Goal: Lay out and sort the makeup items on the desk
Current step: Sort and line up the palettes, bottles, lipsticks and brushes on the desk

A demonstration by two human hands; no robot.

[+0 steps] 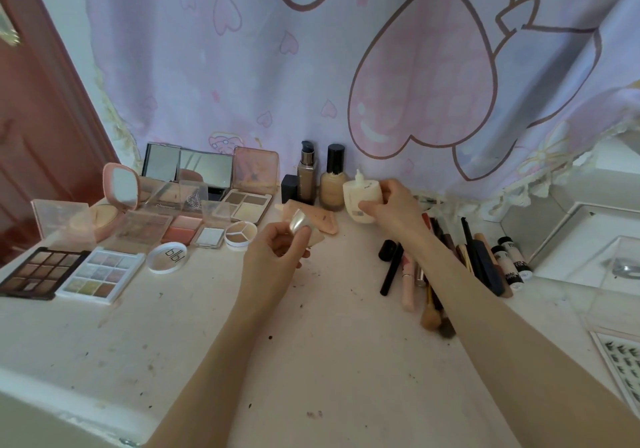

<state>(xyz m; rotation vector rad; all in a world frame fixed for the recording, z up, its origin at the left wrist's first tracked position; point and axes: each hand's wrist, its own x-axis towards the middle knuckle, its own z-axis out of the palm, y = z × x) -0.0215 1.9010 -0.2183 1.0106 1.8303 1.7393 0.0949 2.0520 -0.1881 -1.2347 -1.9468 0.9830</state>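
Open desk in the middle, clutter on both flanks

Bare desk [311, 361] runs forward between eyeshadow palettes [72, 273] at left and brushes and pencils [450, 271] at right; foundation bottles [320, 177] stand along the curtain [311, 67], blocking the far edge.

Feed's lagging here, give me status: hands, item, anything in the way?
Left hand grips gold cap. Right hand holds white bottle, nozzle bare, beside foundation bottles. Pink tube lies below it.
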